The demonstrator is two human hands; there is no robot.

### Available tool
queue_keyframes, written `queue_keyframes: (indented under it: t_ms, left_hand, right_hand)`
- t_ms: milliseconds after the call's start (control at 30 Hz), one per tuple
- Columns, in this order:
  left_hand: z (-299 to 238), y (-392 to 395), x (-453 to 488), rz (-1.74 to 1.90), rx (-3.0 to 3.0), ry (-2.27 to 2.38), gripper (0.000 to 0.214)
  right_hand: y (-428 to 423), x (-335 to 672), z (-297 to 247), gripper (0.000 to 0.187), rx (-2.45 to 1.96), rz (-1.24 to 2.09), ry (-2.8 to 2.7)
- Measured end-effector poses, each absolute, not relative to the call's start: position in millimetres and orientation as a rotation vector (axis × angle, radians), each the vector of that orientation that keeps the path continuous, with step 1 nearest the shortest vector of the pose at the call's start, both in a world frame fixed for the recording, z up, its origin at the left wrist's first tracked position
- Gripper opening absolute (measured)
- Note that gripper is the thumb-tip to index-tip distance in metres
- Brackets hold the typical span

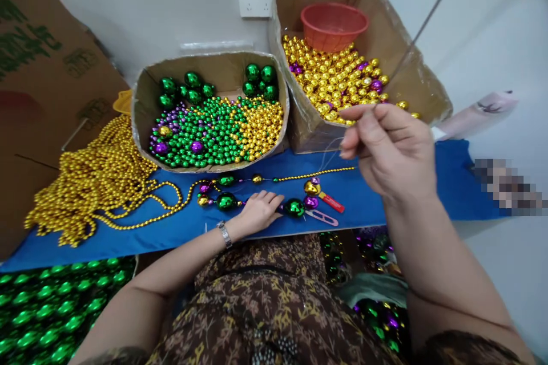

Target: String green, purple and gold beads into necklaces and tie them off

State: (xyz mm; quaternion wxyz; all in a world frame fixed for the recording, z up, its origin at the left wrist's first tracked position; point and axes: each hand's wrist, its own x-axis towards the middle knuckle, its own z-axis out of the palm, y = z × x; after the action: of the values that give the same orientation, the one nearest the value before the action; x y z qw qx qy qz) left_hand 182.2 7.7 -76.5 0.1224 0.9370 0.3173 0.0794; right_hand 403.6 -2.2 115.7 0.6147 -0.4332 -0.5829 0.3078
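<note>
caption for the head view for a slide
Right hand pinches a thin thread while the left hand rests on a bead strand on a blue cloth, bead boxes behind.

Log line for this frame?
left hand: flat on strand of large green, gold and purple beads, on blue cloth | right hand: raised, fingers pinching thin pale thread | behind: cardboard box of gold beads

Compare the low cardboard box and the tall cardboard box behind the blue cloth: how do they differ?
The low box holds mostly green beads, with gold and purple patches; the tall box holds almost all gold beads. The low box has short walls; the tall box's walls rise much higher. Only the tall box holds a red bowl. Both are open-topped cardboard.
</note>
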Motion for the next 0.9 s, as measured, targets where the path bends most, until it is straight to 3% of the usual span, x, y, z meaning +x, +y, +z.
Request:
queue_keyframes:
  t_ms: [167,333,533,800,900]
  left_hand:
    - [-76,13,153,0.106,2.889,0.900,0.023]
    - [-67,25,96,0.003,2.963,0.883,0.025]
    - [-54,39,54,-0.209,2.940,1.280,0.034]
    - [-40,16,152,0.415,2.844,1.046,0.045]
    - [-53,9,201,0.484,2.780,0.914,0.056]
  right_hand:
    - [1,429,108,0.017,-1.001,0.520,-1.209]
    - [-2,449,83,0.024,-1.141,0.505,-1.063]
    - [-20,431,42,0.031,-1.254,0.745,-1.089]
    - [-28,392,32,0.032,-1.257,0.934,-1.214]
    - [-31,384,37,0.031,-1.214,1.001,-1.212]
